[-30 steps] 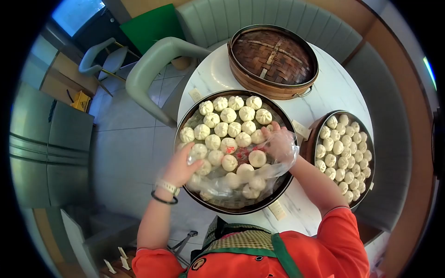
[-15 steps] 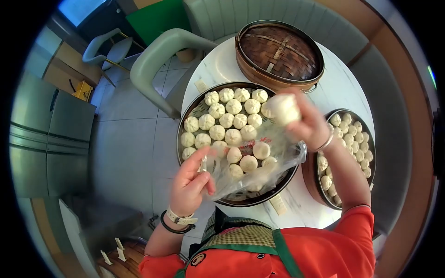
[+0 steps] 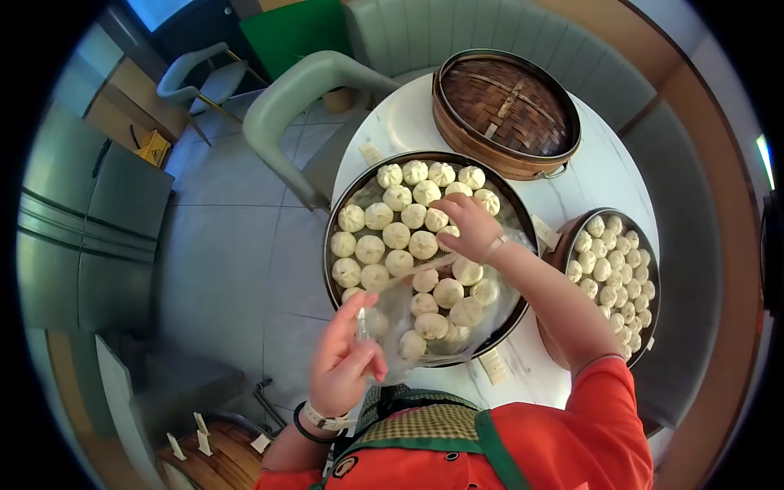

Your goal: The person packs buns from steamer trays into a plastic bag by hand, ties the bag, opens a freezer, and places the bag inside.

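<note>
Since the frame half a second ago, your right hand (image 3: 475, 231) has moved left and down over the tray (image 3: 514, 220), and the bun it held up is no longer in it. Its thumb and fingers are apart, set around buns (image 3: 396, 235) on the right side of the tray; whether they touch one, you cannot tell from this view. Your left hand (image 3: 343, 363) has thumb and fingers pinched on the left edge of the clear bag (image 3: 390, 322). You have the bag over the near part of the tray, with several buns inside. Uncovered buns sit in rows at the far and left parts. On the table (image 3: 604, 188), a filled basket (image 3: 555, 257) stands to the right and a lidded steamer (image 3: 510, 106) at the far side.
</note>
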`<state>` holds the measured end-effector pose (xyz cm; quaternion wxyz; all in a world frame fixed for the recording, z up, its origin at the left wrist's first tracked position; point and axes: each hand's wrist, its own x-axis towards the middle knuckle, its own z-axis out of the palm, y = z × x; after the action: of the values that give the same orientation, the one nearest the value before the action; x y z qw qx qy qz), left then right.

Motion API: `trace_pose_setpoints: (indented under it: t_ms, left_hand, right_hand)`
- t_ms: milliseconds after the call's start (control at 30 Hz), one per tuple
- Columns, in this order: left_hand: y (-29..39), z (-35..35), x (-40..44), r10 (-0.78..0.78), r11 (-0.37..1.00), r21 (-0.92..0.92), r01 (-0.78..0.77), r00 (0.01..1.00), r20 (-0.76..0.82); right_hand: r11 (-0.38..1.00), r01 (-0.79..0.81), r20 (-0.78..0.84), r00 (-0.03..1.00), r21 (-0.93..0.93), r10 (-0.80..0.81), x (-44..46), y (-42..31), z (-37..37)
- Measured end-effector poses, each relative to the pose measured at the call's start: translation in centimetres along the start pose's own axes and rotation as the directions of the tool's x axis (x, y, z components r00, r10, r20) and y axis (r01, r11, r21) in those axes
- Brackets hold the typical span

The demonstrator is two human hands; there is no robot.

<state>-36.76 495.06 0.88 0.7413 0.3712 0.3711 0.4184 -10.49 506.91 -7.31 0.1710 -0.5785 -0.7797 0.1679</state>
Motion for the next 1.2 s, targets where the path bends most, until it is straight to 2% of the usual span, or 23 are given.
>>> trace_pose_setpoints:
  t_ms: [33, 100, 167, 233, 367, 500, 567, 600, 633, 700, 767, 833, 867, 933, 967, 1000, 1033, 1067, 1100, 1133, 1167, 1200]
  left_hand:
    - [-0.1, 0.1, 0.2, -0.018, 1.000, 0.005, 0.018, 1.000, 0.004]
    - [-0.1, 0.2, 0.5, -0.031, 0.999, 0.012, 0.031, 1.000, 0.006]
    - [-0.2, 0.1, 0.3, 0.044, 0.998, 0.038, -0.042, 0.998, -0.048]
    - [0.0, -0.2, -0.2, 0.018, 1.000, 0.026, -0.017, 0.998, -0.061]
    - [-0.5, -0.6, -0.1, -0.008, 1.000, -0.003, 0.008, 0.999, -0.043]
    - [-0.2, 0.2, 0.3, 0.006, 1.000, -0.023, -0.006, 1.000, -0.017]
    - [0.1, 0.4, 0.6, 0.004, 0.999, -0.037, -0.004, 1.000, -0.010]
    - [0.2, 0.2, 0.7, 0.012, 0.999, -0.039, -0.012, 1.000, -0.016]
    - [0.2, -0.3, 0.8, 0.000, 0.999, -0.054, -0.001, 1.000, -0.004]
    - [0.0, -0.6, 0.9, -0.027, 0.997, -0.074, 0.028, 1.000, 0.012]
    - [-0.1, -0.5, 1.3, 0.017, 0.982, -0.191, -0.015, 1.000, 0.010]
    - [-0.1, -0.1, 1.6, 0.032, 0.982, -0.189, -0.031, 0.999, 0.005]
    - [-0.2, 0.1, 1.8, 0.043, 0.981, -0.189, -0.043, 0.999, -0.004]
    - [0.1, 0.7, 1.7, 0.025, 0.984, -0.179, -0.021, 0.999, 0.020]
    - [0.4, 0.8, 1.8, 0.010, 0.986, -0.168, -0.002, 0.999, 0.045]
    - [0.5, 0.7, 1.9, 0.013, 0.986, -0.167, -0.003, 0.998, 0.054]
    - [0.5, 0.4, 1.7, 0.020, 0.985, -0.169, -0.015, 0.999, 0.030]
    - [0.4, 0.0, 1.5, 0.024, 0.985, -0.173, -0.023, 1.000, 0.004]
    - [0.4, -0.3, 1.3, 0.022, 0.984, -0.177, -0.020, 1.000, 0.011]
    - [0.4, -0.7, 1.2, 0.003, 0.981, -0.192, -0.001, 1.000, 0.010]
    - [0.3, -0.8, 1.0, -0.018, 0.979, -0.205, 0.019, 1.000, 0.006]
    - [0.4, -0.4, 0.8, -0.021, 0.978, -0.206, 0.022, 1.000, 0.009]
  right_hand:
    - [1.000, 0.006, -0.005, 1.000, 0.002, -0.006, 0.2, 0.9, 1.8]
    - [0.937, 0.065, 0.136, 0.991, -0.343, -0.019, 0.5, 1.5, 3.5]
    - [0.946, 0.060, 0.206, 0.979, -0.317, 0.007, 0.1, 1.2, 3.0]
    - [0.934, -0.073, 0.372, 0.904, -0.351, 0.210, -0.4, 0.8, 2.3]
    - [0.955, -0.080, 0.281, 0.946, -0.284, 0.163, -2.2, 1.4, 2.6]
    - [0.962, -0.077, 0.351, 0.921, -0.261, 0.169, -1.0, 2.5, 2.6]
    - [0.934, -0.326, 0.182, 0.937, 0.148, 0.299, -0.9, 4.4, 2.5]
    - [0.864, -0.346, 0.173, 0.938, 0.365, 0.302, -1.3, 3.3, 0.1]
    - [0.868, -0.340, 0.177, 0.939, 0.362, 0.294, -1.5, 1.6, -2.2]
    - [0.724, -0.348, 0.363, 0.921, 0.595, 0.143, -2.7, -1.6, -5.4]
    - [0.824, -0.190, 0.388, 0.921, 0.533, -0.039, -4.1, -3.9, -5.2]
    - [0.847, 0.084, 0.347, 0.888, 0.525, -0.303, -5.1, -4.9, -2.9]
    - [0.849, 0.088, 0.346, 0.887, 0.521, -0.305, -5.5, -5.8, -1.9]
    - [0.944, 0.040, 0.508, 0.835, 0.328, -0.212, -6.6, -7.5, -0.5]
    - [0.944, 0.037, 0.503, 0.839, 0.327, -0.207, -7.1, -7.3, 0.2]
    - [0.920, 0.223, 0.358, 0.871, 0.324, -0.337, -7.0, -7.5, 0.3]
    - [0.870, 0.402, 0.214, 0.858, 0.287, -0.467, -6.7, -7.5, 0.0]
    - [0.855, 0.281, 0.190, 0.900, 0.435, -0.392, -6.8, -6.8, -1.3]
    - [0.874, 0.059, 0.170, 0.973, 0.483, -0.159, -5.9, -5.6, -2.4]
    - [0.833, -0.158, 0.162, 0.983, 0.531, 0.083, -4.6, -4.0, -3.5]
    - [0.871, -0.242, -0.016, 0.961, 0.427, 0.275, -2.7, -2.0, -3.1]
    - [0.987, -0.142, -0.243, 0.957, 0.077, 0.157, -0.9, 2.2, -1.6]
